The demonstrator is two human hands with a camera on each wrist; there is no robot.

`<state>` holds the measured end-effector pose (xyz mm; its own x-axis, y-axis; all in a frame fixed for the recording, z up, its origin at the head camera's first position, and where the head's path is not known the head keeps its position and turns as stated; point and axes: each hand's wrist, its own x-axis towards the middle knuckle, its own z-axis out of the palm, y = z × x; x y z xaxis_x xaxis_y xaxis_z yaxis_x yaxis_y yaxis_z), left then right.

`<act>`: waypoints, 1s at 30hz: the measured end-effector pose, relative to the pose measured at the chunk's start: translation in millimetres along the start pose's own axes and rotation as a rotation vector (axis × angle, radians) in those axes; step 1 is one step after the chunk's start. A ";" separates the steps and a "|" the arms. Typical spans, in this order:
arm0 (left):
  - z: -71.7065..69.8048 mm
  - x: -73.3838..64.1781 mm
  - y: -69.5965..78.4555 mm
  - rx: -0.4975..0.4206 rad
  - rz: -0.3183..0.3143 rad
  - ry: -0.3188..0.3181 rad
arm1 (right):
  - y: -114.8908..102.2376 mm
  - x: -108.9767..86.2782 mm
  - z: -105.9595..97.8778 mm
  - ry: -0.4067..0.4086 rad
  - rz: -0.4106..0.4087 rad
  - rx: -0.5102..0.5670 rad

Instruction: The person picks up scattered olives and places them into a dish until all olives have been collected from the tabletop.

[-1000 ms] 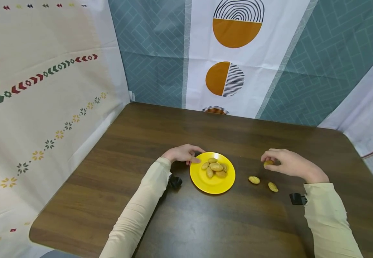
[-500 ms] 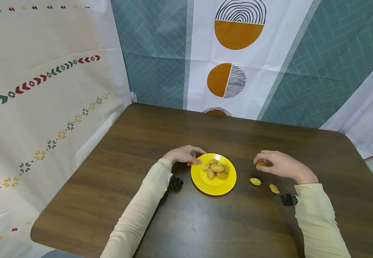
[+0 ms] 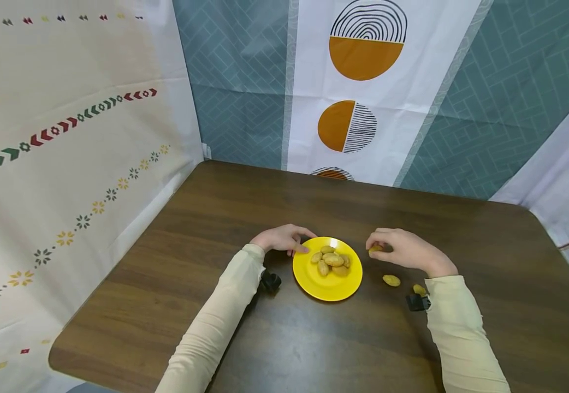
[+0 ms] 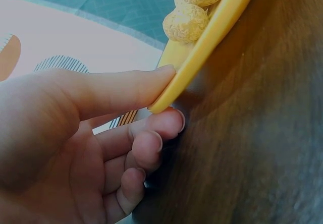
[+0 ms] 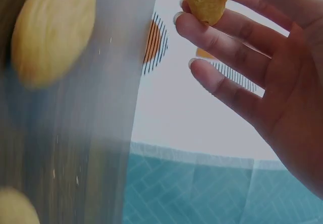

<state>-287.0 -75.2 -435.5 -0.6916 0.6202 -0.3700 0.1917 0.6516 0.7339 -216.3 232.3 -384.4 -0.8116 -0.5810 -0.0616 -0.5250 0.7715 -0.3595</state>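
Note:
My left hand (image 3: 284, 238) pinches the left rim of a round yellow plate (image 3: 311, 281), thumb on top and fingers beneath in the left wrist view. Several wrinkled, yellow-brown oval pieces (image 3: 333, 260), rather like dried dates, lie heaped at the plate's middle. To the plate's right, my right hand (image 3: 404, 251) holds another such oval piece (image 5: 208, 2) at its fingertips, above the table. Two more lie on the wood under that hand: one oval piece (image 3: 391, 280) nearer the plate, and a second oval piece (image 3: 419, 290) partly covered by the wrist camera.
The dark wooden table (image 3: 284, 349) has rounded corners. A patterned teal and white curtain (image 3: 245, 82) hangs behind its back edge, and a cream cloth (image 3: 83, 136) with printed motifs hangs along the left. Black cameras sit on both wrists.
My right hand has moved left toward the plate, carrying the oval piece. My left hand keeps its grip on the plate rim. The heap on the plate looks the same.

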 end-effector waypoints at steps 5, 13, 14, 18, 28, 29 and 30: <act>0.4 -0.3 -1.0 -0.005 0.010 -0.004 | -9.9 13.0 7.3 0.013 0.021 0.017; -1.3 1.0 -1.9 -0.009 0.016 -0.008 | -27.9 28.5 14.0 0.041 0.000 0.028; -1.4 1.2 -2.2 -0.011 0.017 -0.009 | -29.7 30.1 14.6 0.040 -0.003 0.032; -1.5 1.2 -2.5 -0.014 0.023 -0.014 | -36.4 36.5 18.1 0.027 -0.024 0.046; -1.2 1.1 -1.7 -0.019 0.017 -0.015 | -45.7 47.9 27.0 0.015 -0.084 0.034; -1.1 1.0 -1.9 -0.020 0.017 -0.015 | -46.6 48.3 27.6 0.010 -0.084 0.037; -1.0 1.1 -2.5 -0.021 0.017 -0.014 | -47.3 48.6 28.0 0.004 -0.082 0.039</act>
<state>-288.9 -76.6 -437.2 -0.6785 0.6373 -0.3653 0.1889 0.6319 0.7517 -223.8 160.3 -396.5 -0.7673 -0.6407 -0.0264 -0.5794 0.7104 -0.3996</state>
